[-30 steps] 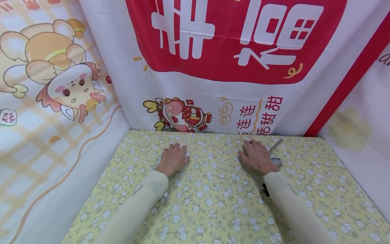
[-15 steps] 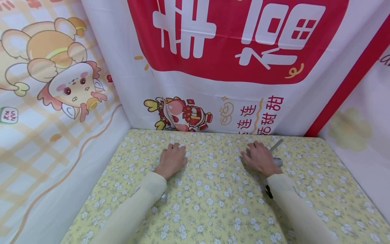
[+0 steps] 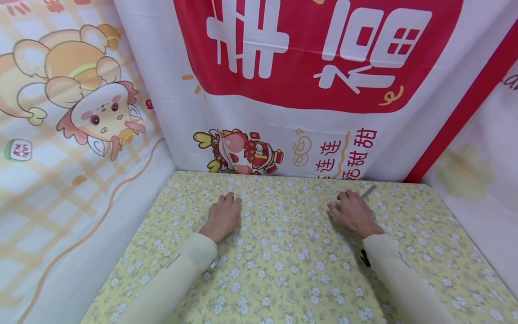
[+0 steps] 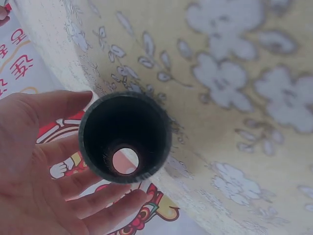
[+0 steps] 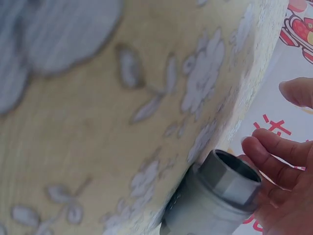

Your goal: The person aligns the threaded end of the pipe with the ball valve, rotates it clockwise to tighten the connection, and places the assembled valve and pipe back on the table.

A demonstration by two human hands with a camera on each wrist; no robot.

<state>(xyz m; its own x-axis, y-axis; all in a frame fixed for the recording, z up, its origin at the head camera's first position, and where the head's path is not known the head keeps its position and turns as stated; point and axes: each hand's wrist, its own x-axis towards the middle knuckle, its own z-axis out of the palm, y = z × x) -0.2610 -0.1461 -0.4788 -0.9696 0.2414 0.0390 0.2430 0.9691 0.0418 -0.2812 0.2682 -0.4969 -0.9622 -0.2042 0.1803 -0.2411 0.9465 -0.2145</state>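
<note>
My left hand [image 3: 222,217] is low over the left part of the table, fingers relaxed. In the left wrist view a dark hollow tube [image 4: 90,139] lies on the cloth, its wide mouth facing the camera and a smaller round hole at its far end. The thumb and fingers spread beside and behind it; the hand hides it in the head view. My right hand [image 3: 353,213] reaches over the right part, thumb apart from loosely bent fingers. Close by its fingers is a grey cylinder with a narrower faceted collar [image 5: 215,205]. A thin grey bar [image 3: 369,192] shows beyond this hand.
Yellow floral cloth covers the table [image 3: 283,252]. A white and red printed curtain [image 3: 303,99] stands along its back edge. Another printed curtain [image 3: 93,193] closes the left side, and a pale one [image 3: 485,216] the right.
My left hand has drawn back a little toward the left. My right hand has shifted right, covering most of the grey cylinder in the head view, and its fingers bend a little more.
</note>
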